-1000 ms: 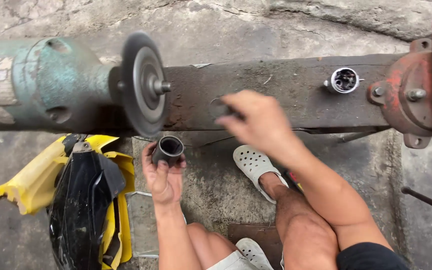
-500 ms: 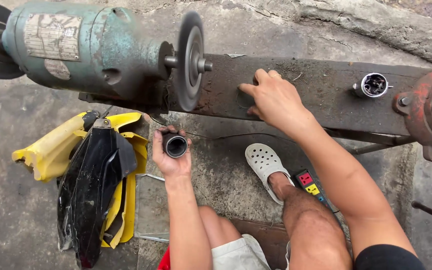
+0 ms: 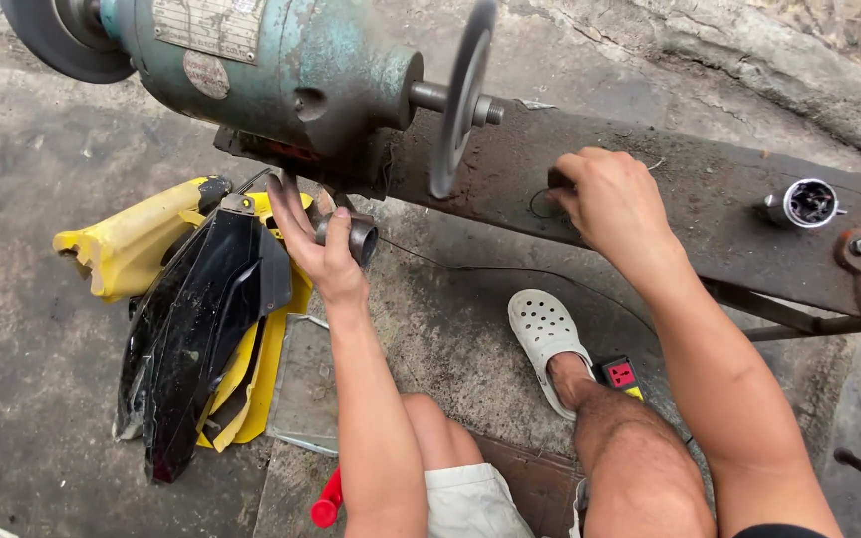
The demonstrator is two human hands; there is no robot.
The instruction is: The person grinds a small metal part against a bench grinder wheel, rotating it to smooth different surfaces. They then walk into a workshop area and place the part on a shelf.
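Holding the short grey metal sleeve [image 3: 356, 237] in your closed left hand [image 3: 316, 244], below the thin grinding disc [image 3: 460, 95], keep fingers clear; your right hand [image 3: 615, 204] rests on the rusty steel beam [image 3: 710, 194], pinching something small and dark.

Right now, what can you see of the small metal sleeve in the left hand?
The metal sleeve is a short, dark grey tube, dull and worn, with one open end facing right toward the camera. The left hand grips it with fingers wrapped behind, holding it just below the green grinder motor and left of the grinding wheel. It touches nothing else visibly.
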